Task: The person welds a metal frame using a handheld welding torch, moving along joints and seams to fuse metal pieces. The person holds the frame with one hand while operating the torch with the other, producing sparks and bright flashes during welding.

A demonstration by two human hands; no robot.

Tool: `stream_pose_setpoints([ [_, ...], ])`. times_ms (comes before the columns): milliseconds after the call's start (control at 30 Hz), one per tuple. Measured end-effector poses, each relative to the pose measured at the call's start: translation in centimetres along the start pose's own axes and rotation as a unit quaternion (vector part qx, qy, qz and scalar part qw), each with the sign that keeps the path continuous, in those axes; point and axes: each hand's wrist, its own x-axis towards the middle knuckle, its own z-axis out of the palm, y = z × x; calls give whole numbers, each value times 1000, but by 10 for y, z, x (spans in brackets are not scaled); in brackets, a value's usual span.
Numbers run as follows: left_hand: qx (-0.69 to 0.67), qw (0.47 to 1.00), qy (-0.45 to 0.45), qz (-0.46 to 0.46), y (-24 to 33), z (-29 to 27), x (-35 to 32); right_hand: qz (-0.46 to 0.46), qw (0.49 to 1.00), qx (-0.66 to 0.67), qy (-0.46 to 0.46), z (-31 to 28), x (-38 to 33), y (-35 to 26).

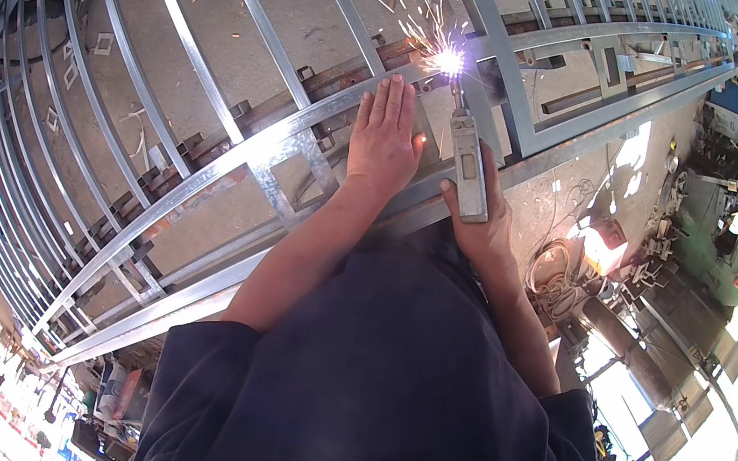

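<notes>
A silvery metal gate-like frame (243,152) of long rails and many parallel bars stretches in front of me. My left hand (387,139) lies on its near rail, fingers stretched out and flat, holding nothing. In my right hand (490,221) is a welding torch (470,165) with a grey, boxy handle, its tip pointing away from me. At the tip a bright violet-white arc (449,61) burns at a joint of the frame, just beyond and right of my left fingertips. Orange sparks fly up and to the left. Glare hides the joint itself.
Rusty bars (263,109) run beneath the frame, over a concrete floor (187,45) with small square metal pieces lying on it. To the right are a coiled cable (553,273), a large cylinder (627,344) and a green machine (713,232) with a wheel.
</notes>
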Motion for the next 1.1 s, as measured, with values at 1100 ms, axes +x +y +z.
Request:
stream_pose_setpoints([
  [1100, -97, 973, 147, -148, -71, -80, 28, -33, 987, -108, 117, -303, 35, -109],
])
